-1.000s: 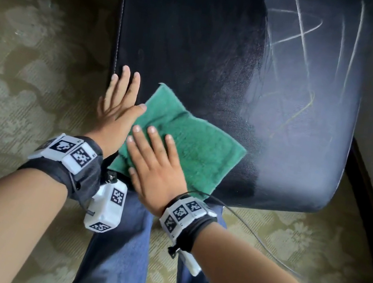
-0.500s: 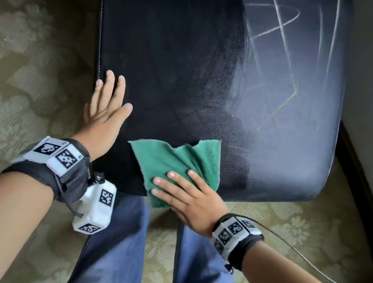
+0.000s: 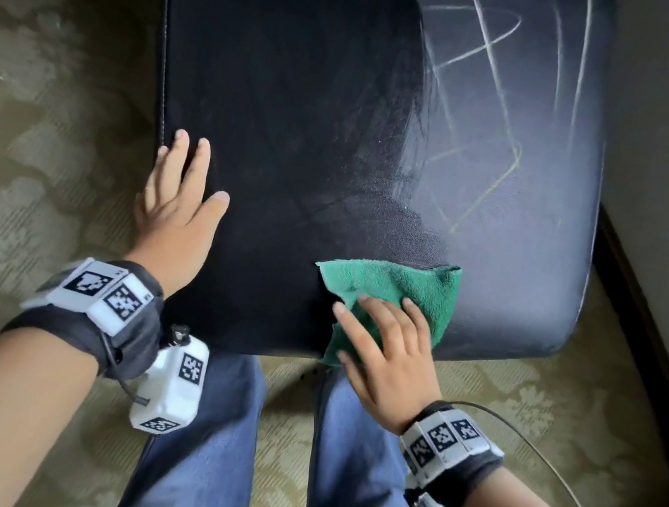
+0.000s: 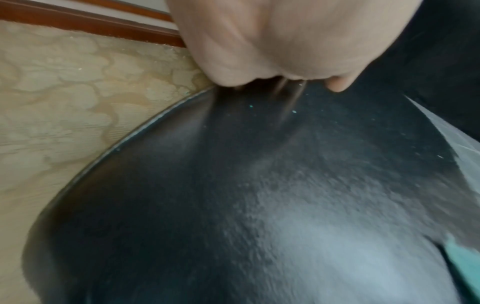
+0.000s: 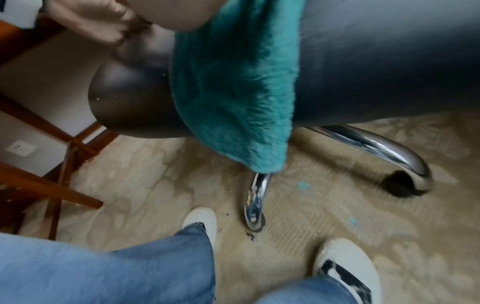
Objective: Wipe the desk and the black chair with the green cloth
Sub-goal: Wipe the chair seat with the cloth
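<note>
Two hands, one cloth, one seat. Black chair: padded seat seen from above, dark on its left part and greyish on its right, where pale scratch lines cross it. Green cloth: rumpled, lying on the seat's near edge right of centre; the right wrist view shows its lower part hanging down over the front of the seat. Right hand: laid palm-down on the cloth, fingers straight and slightly fanned, pressing it to the seat, not curled round it. Left hand: flat on the seat by its left seam, fingers straight and close together, thumb set apart, holding nothing. Both wrists carry dark bands with white marker blocks. Below the seat: chrome legs, patterned beige carpet, blue jeans, white shoes.
</note>
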Motion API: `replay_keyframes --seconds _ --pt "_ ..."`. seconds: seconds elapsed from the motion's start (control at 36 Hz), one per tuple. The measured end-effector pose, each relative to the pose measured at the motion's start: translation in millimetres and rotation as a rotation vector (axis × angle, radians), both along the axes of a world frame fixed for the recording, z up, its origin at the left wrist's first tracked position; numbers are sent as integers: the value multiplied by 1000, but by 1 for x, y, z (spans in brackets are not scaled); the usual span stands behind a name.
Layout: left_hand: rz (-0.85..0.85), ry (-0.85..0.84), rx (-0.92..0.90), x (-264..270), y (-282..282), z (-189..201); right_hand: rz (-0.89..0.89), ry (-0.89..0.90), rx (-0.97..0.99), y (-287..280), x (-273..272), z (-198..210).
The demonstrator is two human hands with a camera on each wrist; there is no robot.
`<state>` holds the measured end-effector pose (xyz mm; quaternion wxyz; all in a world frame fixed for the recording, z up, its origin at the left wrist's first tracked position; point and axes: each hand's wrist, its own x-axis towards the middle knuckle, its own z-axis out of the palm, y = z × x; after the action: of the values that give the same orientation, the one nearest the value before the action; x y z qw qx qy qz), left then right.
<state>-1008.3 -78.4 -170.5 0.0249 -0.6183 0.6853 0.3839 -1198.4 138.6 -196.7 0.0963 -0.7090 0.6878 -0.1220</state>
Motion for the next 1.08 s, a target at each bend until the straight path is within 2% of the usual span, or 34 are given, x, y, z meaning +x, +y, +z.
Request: replay_keyframes --seconds 0.08,0.14,0.25,0.39,0.5,0.64,0.78,0.94,1.08 --pt "-29 -110 -143 -11 8 5 -62 39 41 -20 20 -4" --pt "-99 -123 -198 -19 15 7 -106 73 97 -27 27 -8" --pt "-269 -139 -83 -37 30 3 -71 109 88 -23 23 -13" --pt "-283 -255 -5 -45 34 -9 76 165 66 -18 -5 -17" --pt "-290 -253 20 -45 36 -8 126 206 48 -14 -31 -18" --pt "-277 -238 28 -48 41 -8 -14 198 34 -8 -72 -14" --pt "-248 -231 36 -52 46 -8 -80 192 27 -5 -111 -10" --pt "-212 -219 26 -55 53 -8 -297 138 44 -6 -143 -9" --pt "-189 -223 39 -59 58 -9 -403 100 22 -11 -159 -11"
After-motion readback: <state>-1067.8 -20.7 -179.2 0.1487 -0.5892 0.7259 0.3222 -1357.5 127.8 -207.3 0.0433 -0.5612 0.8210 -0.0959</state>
